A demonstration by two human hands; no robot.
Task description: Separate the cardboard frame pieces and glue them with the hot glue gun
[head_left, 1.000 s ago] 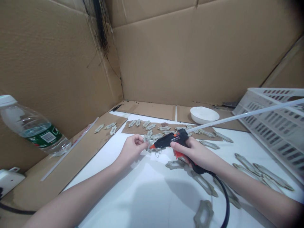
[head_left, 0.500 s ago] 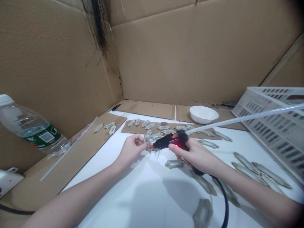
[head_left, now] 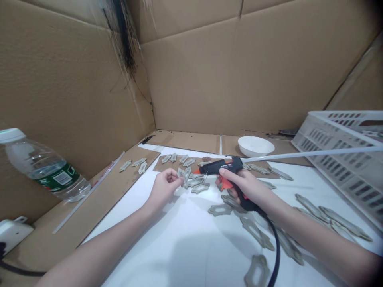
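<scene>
In the head view my right hand (head_left: 239, 185) is wrapped round the grip of a black and orange hot glue gun (head_left: 220, 166). A long translucent glue stick (head_left: 287, 154) runs out of its back end to the right. Its orange nozzle points left, close to a small grey-green frame-shaped piece (head_left: 184, 175) pinched upright between the thumb and fingers of my left hand (head_left: 167, 181). Similar pieces lie under and beside the nozzle, such as a small frame piece (head_left: 200, 187). Whether the nozzle touches the held piece I cannot tell.
More frame pieces (head_left: 255, 231) lie on the white table (head_left: 143, 247) and on cardboard strips. A white bowl (head_left: 256, 146) stands at the back. A white plastic basket (head_left: 338, 155) is at right, a water bottle (head_left: 50, 171) and a white power strip (head_left: 14, 233) at left. The gun's black cord (head_left: 277, 247) trails forward.
The glue gun has tilted level, its back end rising and its nozzle moving slightly up and right, away from the held piece. The red light on it no longer shows.
</scene>
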